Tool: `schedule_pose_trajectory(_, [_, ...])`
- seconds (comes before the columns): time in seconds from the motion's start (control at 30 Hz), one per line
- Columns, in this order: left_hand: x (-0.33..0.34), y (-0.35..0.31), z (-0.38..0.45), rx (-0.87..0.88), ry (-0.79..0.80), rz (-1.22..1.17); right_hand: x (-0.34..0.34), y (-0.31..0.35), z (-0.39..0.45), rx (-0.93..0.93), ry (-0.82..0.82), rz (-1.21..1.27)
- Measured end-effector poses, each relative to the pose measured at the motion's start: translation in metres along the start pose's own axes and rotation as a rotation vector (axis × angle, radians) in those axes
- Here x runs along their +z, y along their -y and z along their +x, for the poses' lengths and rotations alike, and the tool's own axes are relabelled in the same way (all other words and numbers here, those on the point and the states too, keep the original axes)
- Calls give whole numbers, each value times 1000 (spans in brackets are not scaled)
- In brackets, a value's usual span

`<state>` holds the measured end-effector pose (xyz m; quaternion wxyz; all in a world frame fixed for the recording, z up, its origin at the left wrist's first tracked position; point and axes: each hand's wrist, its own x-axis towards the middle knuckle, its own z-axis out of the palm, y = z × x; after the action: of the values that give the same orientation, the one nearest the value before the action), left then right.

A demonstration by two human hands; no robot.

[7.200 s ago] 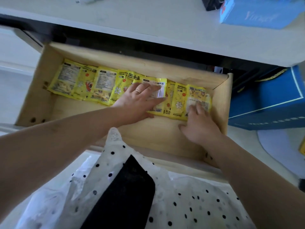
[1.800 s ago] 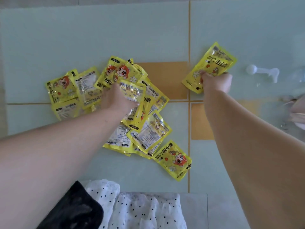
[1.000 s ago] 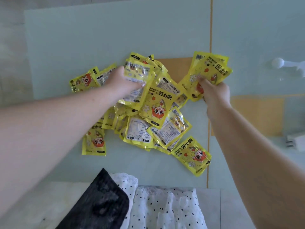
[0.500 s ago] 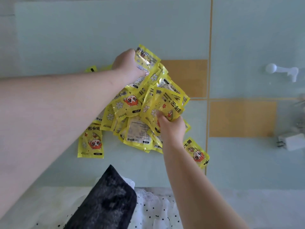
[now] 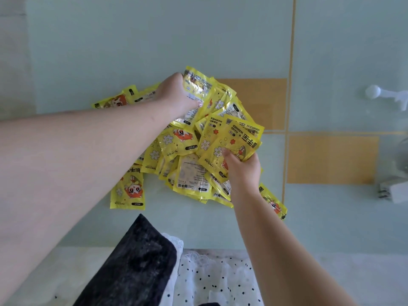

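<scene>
Gathering is the step, I judge. My left hand [image 5: 176, 93] curls round one shiny yellow foil hand-warmer packet [image 5: 196, 89] at the far edge of the loose heap of yellow packets [image 5: 189, 171]. My right hand [image 5: 242, 168] pinches a small fan of packets [image 5: 234, 138] on the heap's right side. I should sweep both hands inward and low, so the slick foil doesn't spill. One stray packet [image 5: 129, 191] lies at the heap's near-left, a second stray [image 5: 273, 202] at its near-right. The pale green glass tabletop [image 5: 154, 40] is open beyond the heap; a white plug adapter [image 5: 395, 191] sits well to its right.
</scene>
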<state>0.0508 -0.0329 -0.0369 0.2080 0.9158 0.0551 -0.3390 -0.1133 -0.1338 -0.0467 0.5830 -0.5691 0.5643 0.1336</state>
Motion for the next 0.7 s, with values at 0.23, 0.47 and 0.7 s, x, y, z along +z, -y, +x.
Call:
schedule_pose_trajectory(0.23, [3, -5, -7, -72, 42, -99, -5, -2, 4, 7, -4, 10])
schedule_pose_trajectory(0.47, [10, -12, -8, -70, 131, -164, -7, -3, 10, -3, 6, 41])
schedule_pose_trajectory(0.7, [16, -11, -14, -68, -9, -149, -14, -4, 12, 12, -17, 133])
